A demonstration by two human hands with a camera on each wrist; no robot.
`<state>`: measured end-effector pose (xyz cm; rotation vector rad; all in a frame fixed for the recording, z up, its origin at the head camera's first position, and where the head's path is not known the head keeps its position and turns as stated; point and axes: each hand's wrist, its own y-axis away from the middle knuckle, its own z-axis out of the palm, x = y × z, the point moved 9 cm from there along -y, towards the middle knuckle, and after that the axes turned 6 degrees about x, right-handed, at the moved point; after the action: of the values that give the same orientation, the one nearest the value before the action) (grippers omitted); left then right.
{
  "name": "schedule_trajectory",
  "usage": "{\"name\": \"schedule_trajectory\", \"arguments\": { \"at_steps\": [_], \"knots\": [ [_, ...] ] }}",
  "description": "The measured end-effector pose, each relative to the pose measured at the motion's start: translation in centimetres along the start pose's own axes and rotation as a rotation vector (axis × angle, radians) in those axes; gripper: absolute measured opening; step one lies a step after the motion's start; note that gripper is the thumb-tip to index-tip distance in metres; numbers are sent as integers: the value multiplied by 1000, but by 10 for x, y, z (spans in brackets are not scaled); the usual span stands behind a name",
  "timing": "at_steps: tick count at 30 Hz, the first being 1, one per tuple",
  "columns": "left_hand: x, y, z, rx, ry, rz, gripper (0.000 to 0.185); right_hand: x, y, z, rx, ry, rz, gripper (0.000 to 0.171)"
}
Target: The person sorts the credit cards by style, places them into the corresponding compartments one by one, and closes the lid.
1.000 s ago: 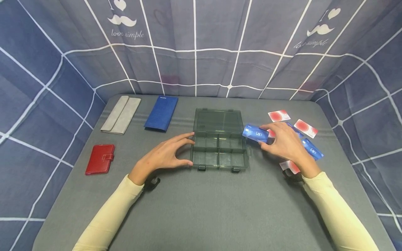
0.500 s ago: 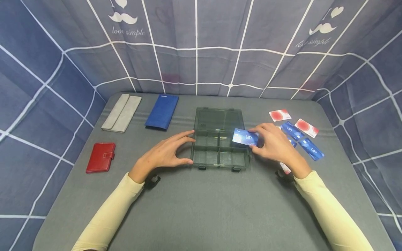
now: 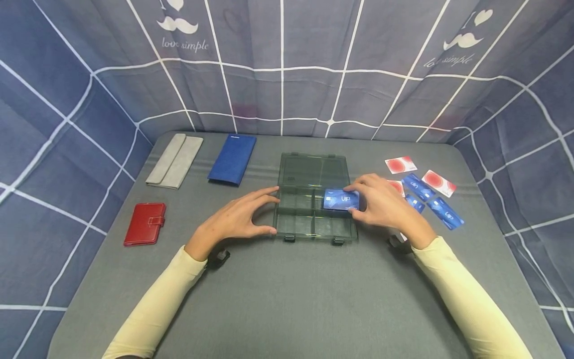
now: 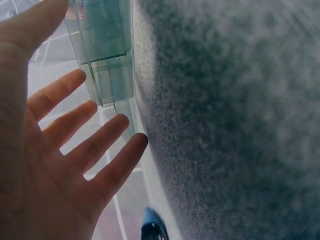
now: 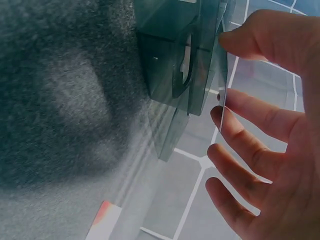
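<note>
My right hand [image 3: 381,202] pinches a blue VIP card [image 3: 341,199] by its right end, thumb on one long edge and fingertips on the other. The card lies flat over the back right compartment of a dark translucent divided box [image 3: 293,227], whose lid [image 3: 314,169] is folded back. In the right wrist view the card [image 5: 223,75] shows edge-on, close over the box wall [image 5: 165,65]. My left hand [image 3: 235,217] is at the box's left side, thumb and fingers spread and relaxed, fingertips right at the wall. The left wrist view shows that palm [image 4: 60,185] holding nothing.
Right of the box lie several loose cards: blue VIP cards [image 3: 445,213] and red-and-white cards [image 3: 439,183], some partly behind my right hand. On the left are a grey folding wallet [image 3: 175,160], a blue cover [image 3: 231,159] and a red wallet [image 3: 145,224]. A checked curtain [image 3: 251,89] encloses the table.
My right hand has carried the blue VIP card leftward from beside the box to over its back right compartment, and the card has levelled. My left hand has stayed at the box's left side.
</note>
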<state>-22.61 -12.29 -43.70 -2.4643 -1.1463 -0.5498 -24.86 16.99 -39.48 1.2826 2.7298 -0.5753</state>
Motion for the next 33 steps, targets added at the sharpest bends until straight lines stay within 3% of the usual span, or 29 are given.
{"name": "schedule_trajectory", "arguments": {
  "at_steps": [15, 33],
  "knots": [
    [0, 1, 1, -8, -3, -2, 78, -9, -15, 13, -71, 3, -83, 49],
    [0, 1, 2, -9, 6, -20, 77, -15, -19, 15, 21, -71, -257, 44]
  ]
}}
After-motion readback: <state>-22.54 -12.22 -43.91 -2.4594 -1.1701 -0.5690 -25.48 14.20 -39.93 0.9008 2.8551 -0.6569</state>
